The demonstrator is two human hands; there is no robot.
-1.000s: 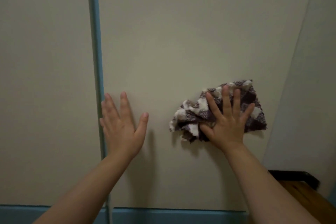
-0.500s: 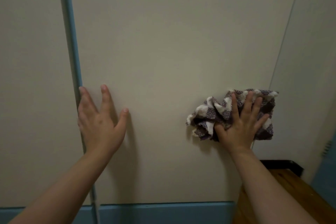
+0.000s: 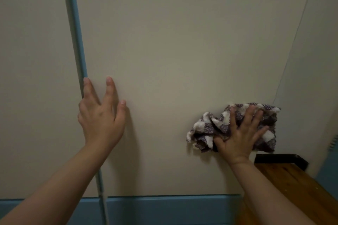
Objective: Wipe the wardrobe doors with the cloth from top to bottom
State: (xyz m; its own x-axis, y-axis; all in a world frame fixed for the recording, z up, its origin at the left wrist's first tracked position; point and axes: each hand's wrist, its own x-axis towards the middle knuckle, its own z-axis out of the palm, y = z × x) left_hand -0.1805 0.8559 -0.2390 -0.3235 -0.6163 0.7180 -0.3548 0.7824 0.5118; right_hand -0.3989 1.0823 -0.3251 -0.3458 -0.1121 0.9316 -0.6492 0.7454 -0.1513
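A beige wardrobe door (image 3: 173,51) fills the middle of the view, with a second beige door (image 3: 33,78) to its left past a blue edge strip (image 3: 77,42). My right hand (image 3: 239,135) presses a crumpled purple-and-white checked cloth (image 3: 206,129) flat against the lower right part of the middle door, fingers spread over it. My left hand (image 3: 101,115) rests on the same door beside the blue strip, fingers apart, holding nothing.
A blue base board (image 3: 173,208) runs along the bottom under the doors. At the lower right stands a brown wooden surface (image 3: 292,188) with a black edge (image 3: 279,159). A pale side wall (image 3: 314,60) rises to the right of the door.
My right hand has slid the cloth to the right along the door, close to its right edge. My left hand has stayed on the door by the blue strip.
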